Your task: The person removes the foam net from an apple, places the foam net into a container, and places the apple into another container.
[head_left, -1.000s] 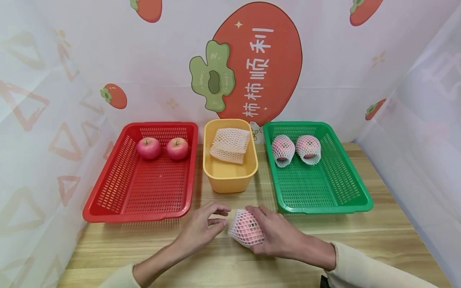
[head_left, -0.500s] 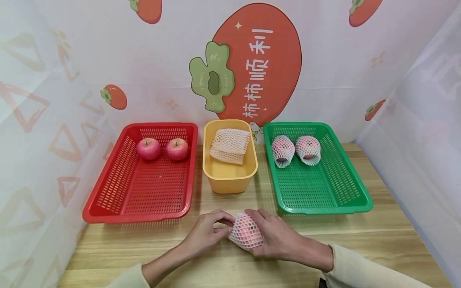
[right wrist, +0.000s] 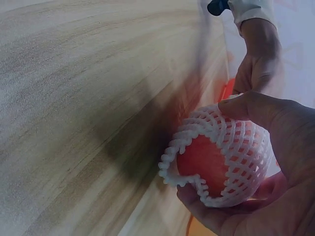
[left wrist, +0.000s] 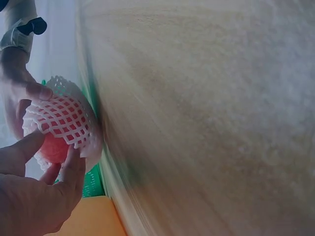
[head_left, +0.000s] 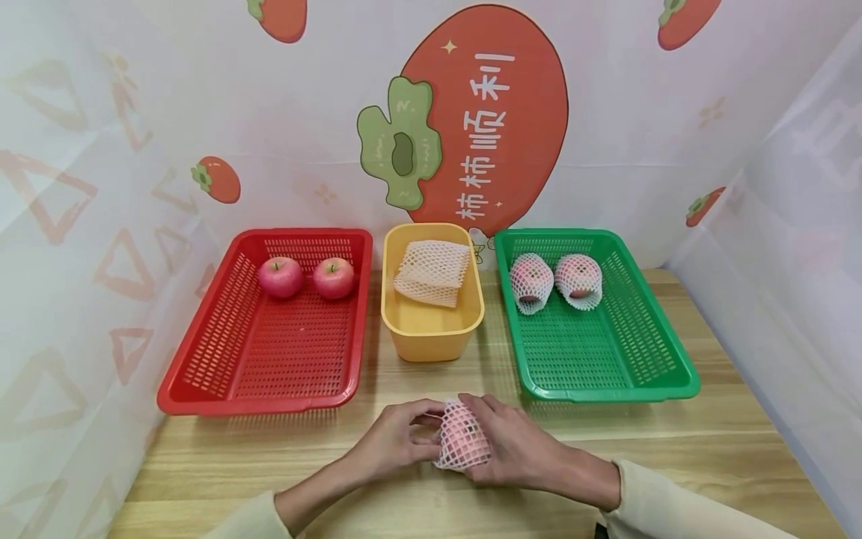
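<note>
A red-pink apple [right wrist: 204, 162] in a white foam net [head_left: 465, 438] is held low over the front middle of the table. My right hand [head_left: 515, 443] grips it from the right, thumb on one side and fingers curled round the other. On the left, my left hand [head_left: 397, 440] has its thumb and fingers at the edge of the net, pinching around that end. Red skin shows through the net's opening between the left thumb and fingers in the left wrist view. In the right wrist view the net's other end gapes, with bare apple inside.
At the back left stands a red basket [head_left: 350, 389] with two bare apples [head_left: 280, 278]. A yellow bin [head_left: 433, 346] in the middle holds flat foam nets [head_left: 433, 271]. On the right, a green basket [head_left: 606, 392] contains two netted apples [head_left: 532, 281]. The wooden table [head_left: 673, 464] lies below.
My left hand has moved right from beside the netted apple to its left end, and its fingers have closed on the net's edge. My right hand keeps its hold.
</note>
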### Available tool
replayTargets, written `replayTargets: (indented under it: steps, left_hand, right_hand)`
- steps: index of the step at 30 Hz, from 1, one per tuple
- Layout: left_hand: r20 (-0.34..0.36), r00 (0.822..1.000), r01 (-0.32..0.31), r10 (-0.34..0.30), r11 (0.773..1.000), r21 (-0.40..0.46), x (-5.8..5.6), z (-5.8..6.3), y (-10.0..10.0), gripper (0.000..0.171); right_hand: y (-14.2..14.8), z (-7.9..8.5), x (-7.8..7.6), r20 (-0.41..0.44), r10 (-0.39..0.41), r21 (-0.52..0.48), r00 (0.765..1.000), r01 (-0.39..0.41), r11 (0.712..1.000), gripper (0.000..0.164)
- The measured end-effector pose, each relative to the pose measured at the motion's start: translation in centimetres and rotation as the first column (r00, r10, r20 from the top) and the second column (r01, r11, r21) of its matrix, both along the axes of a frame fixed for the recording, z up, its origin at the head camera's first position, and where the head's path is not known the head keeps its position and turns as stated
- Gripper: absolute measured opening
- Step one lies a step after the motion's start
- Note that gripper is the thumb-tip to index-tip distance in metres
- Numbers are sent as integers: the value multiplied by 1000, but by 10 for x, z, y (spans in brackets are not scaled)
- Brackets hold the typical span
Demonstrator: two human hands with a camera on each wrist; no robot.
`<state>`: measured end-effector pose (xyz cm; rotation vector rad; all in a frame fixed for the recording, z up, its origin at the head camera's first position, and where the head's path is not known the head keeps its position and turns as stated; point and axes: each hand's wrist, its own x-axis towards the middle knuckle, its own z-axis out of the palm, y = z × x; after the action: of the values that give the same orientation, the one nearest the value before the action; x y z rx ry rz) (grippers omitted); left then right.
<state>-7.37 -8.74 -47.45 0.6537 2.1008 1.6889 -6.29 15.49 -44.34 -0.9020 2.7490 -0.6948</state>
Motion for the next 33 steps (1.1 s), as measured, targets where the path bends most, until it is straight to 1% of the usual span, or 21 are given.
replayTargets:
  steps: [3, 5, 8, 12, 15, 21, 25, 29, 33]
  left_hand:
    - [47, 999, 10, -10, 1000, 12, 0, -1, 2, 60]
    - [44, 999, 24, -25, 1000, 4, 0, -2, 3, 62]
    - [-16, 999, 45, -46, 997, -55, 1, -3, 5, 65]
    - [-97, 993, 54, -69, 988, -146, 1, -4, 6, 69]
    - [-117, 990, 54, -76, 983, -177, 1, -4, 6, 70]
    - [-135, 987, 61, -88, 980, -191, 2, -5, 8, 74]
    - [-150, 985, 48, -79, 979, -200, 3, -5, 9, 78]
    - [-162, 984, 36, -68, 980, -195, 3, -5, 10, 78]
    - [-176, 982, 32, -67, 981, -193, 2, -4, 9, 77]
  right_hand:
    - [0, -1, 0, 22, -8, -16, 1000, 9, 1000, 103]
    - [-1, -2, 0, 31, -12, -27, 999, 13, 1000, 104]
    - [0, -3, 1, 32, -4, -47, 999, 6, 999, 105]
    - [0, -5, 1, 18, 23, -77, 1000, -22, 997, 104]
    - [-1, -6, 1, 6, 37, -94, 999, -37, 995, 105]
    - [-2, -6, 2, 22, 48, -123, 999, -45, 991, 110]
    - [-3, -6, 2, 11, 52, -115, 999, -50, 992, 112]
    - [-2, -6, 1, -11, 65, -98, 998, -66, 993, 110]
    - [1, -4, -3, -25, 102, -96, 994, -104, 990, 105]
